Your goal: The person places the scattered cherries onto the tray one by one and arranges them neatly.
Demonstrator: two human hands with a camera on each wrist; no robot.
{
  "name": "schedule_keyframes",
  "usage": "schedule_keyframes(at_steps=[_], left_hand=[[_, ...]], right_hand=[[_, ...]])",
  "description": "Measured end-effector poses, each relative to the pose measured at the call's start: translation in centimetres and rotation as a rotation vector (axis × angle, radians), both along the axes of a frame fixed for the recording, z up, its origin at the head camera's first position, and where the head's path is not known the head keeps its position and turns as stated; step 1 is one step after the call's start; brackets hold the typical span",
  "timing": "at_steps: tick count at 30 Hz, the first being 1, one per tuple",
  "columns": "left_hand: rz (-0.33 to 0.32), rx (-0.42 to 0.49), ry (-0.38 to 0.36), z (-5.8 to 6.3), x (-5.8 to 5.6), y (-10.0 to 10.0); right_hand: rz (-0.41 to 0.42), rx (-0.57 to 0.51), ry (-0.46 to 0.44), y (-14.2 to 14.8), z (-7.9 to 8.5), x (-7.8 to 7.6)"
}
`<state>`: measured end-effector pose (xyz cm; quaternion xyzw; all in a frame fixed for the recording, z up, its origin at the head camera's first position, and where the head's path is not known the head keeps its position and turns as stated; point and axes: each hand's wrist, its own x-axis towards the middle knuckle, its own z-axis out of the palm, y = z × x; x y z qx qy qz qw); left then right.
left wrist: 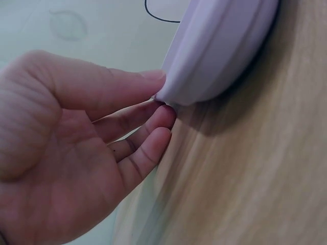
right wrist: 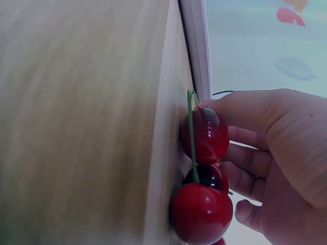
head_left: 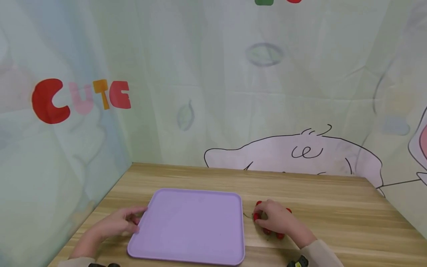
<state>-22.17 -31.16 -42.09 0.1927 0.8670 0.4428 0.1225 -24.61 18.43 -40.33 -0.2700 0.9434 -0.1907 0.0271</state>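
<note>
Lilac tray [head_left: 186,226], rounded corners, raised rim, face up on tabletop [head_left: 340,215]; glossy red cherries [right wrist: 202,215], green-stemmed, clustered near tray's right side

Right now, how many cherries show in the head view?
5 visible: one cherry at the fingertips of the right hand, one beyond its fingers, one on its right, two on its near side, left and right. The hand may hide more.

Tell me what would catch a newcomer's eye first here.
First, the rectangular pale purple tray left of centre on the wood-grain table, the left hand at its edge. Next, glossy red cherries to its right, beneath the right hand. Red, pink and orange letters spell CUTE at far left.
</note>
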Motion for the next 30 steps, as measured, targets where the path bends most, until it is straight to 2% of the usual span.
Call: schedule_keyframes(at_steps=[7, 12, 18, 26, 30], left_hand=[[0.000, -0.011, 0.007, 0.1, 0.0, 0.0], [0.001, -0.008, 0.015, 0.0, 0.0, 0.0], [0.004, -0.002, 0.016, -0.1, 0.0, -0.2], [0.005, -0.013, 0.020, 0.1, 0.1, -0.2], [0.002, 0.011, 0.013, 0.0, 0.2, -0.1]], right_hand=[[-0.007, -0.006, 0.000, -0.1, -0.1, -0.1], [-0.038, -0.027, 0.017, 0.0, 0.3, 0.0], [-0.036, -0.082, 0.046, -0.3, 1.2, -0.4], [-0.046, -0.115, 0.078, -2.4, 2.9, -1.2], [-0.035, -0.135, 0.093, -4.1, 3.6, -1.9]])
